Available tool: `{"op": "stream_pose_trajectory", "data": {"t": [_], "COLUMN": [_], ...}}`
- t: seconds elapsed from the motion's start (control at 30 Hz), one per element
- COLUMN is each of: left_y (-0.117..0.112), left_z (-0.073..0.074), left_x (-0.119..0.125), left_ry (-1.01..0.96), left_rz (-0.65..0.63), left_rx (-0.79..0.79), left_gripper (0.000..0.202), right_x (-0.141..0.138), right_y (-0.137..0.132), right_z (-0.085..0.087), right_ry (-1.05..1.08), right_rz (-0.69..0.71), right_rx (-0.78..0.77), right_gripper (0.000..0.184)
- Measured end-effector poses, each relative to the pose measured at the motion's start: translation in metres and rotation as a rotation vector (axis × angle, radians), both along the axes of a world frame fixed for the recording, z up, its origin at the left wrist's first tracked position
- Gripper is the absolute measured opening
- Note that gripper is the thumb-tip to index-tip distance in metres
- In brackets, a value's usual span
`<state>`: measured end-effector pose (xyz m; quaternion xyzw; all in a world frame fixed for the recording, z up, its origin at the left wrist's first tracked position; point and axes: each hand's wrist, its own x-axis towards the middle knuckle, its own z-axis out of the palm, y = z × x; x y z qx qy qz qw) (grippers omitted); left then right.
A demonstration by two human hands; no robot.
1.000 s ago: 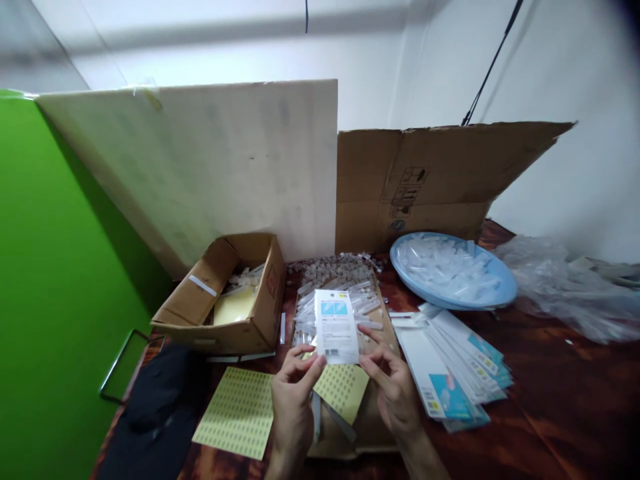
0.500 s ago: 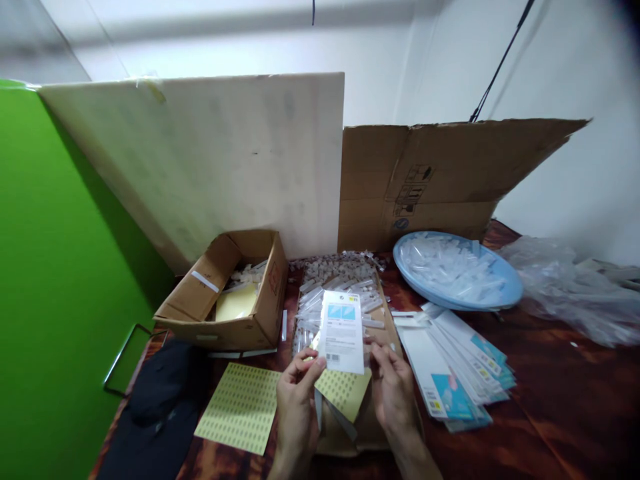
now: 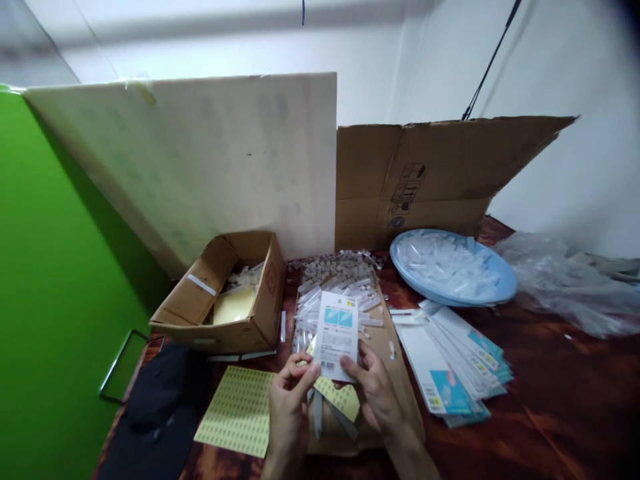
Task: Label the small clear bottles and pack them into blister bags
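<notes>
Both hands hold one small white packet [image 3: 337,333] with a blue panel near its top and a barcode at the bottom. My left hand [image 3: 289,408] pinches its lower left corner. My right hand [image 3: 374,397] grips its lower right edge with the thumb laid across the bottom. Under the hands lie a yellow-green sticker sheet [image 3: 341,398] and a flat piece of cardboard [image 3: 395,393]. Behind the packet sits a heap of small clear plastic tubes [image 3: 336,287].
An open cardboard box [image 3: 227,297] stands at the left, a second sticker sheet [image 3: 239,412] and a black cloth [image 3: 155,407] in front of it. A fanned stack of packets [image 3: 453,367] lies right, behind it a blue dish [image 3: 453,267] of clear parts and crumpled plastic [image 3: 570,283].
My right hand has shifted left and closed onto the packet's lower edge. The packet has tilted slightly and dropped a little toward me.
</notes>
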<state>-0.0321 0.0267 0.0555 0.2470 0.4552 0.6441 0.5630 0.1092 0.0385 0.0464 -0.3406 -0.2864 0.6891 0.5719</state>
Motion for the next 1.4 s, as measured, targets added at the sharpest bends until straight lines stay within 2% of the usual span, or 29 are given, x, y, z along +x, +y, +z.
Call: {"op": "stream_pose_trajectory", "data": {"t": [0.1, 0.23, 0.33, 0.43, 0.5, 0.57, 0.63, 0.7, 0.77, 0.93, 1.13, 1.23, 1.4], "left_y": [-0.004, -0.007, -0.006, -0.002, 0.002, 0.007, 0.01, 0.011, 0.01, 0.008, 0.001, 0.0, 0.002], "left_z": [0.001, 0.005, 0.007, 0.007, 0.004, 0.0, -0.005, -0.007, -0.007, -0.005, -0.014, -0.014, -0.006], "left_x": [0.0, 0.0, 0.001, 0.002, 0.002, 0.002, 0.001, 0.001, 0.0, 0.0, -0.005, -0.008, -0.006], "left_ry": [-0.065, -0.139, -0.133, -0.117, -0.045, 0.095, 0.253, 0.355, 0.379, 0.268, 0.086, 0.108, 0.23], "left_rz": [-0.001, -0.023, -0.061, -0.101, -0.095, -0.113, -0.165, -0.207, -0.208, -0.191, -0.278, -0.281, -0.241], "left_rx": [-0.05, -0.093, -0.079, -0.08, -0.093, -0.088, -0.051, -0.014, -0.001, -0.029, -0.092, -0.086, -0.07], "left_gripper": [0.02, 0.02, 0.021, 0.027, 0.043, 0.056, 0.055, 0.041, 0.033, 0.045, 0.043, 0.04, 0.039], "right_x": [0.008, 0.026, 0.032, 0.032, 0.034, 0.037, 0.04, 0.041, 0.038, 0.021, 0.024, 0.033, 0.033], "right_y": [0.003, 0.004, 0.004, 0.004, 0.005, 0.005, 0.003, 0.002, 0.001, 0.004, 0.011, 0.01, 0.008], "right_z": [0.0, -0.001, -0.002, -0.005, -0.006, -0.005, -0.002, -0.001, -0.003, -0.015, -0.013, -0.013, -0.014], "right_ry": [0.048, 0.042, -0.012, -0.106, -0.202, -0.299, -0.372, -0.408, -0.393, -0.28, -0.02, 0.037, -0.051], "right_rz": [0.056, 0.175, 0.14, 0.049, -0.007, 0.002, 0.062, 0.114, 0.134, 0.109, 0.074, 0.111, 0.086], "right_rx": [0.008, 0.053, 0.043, 0.049, 0.081, 0.121, 0.155, 0.174, 0.179, 0.119, 0.004, -0.027, 0.035], "right_gripper": [0.042, 0.039, 0.04, 0.042, 0.04, 0.038, 0.038, 0.037, 0.037, 0.045, 0.027, 0.025, 0.037]}}
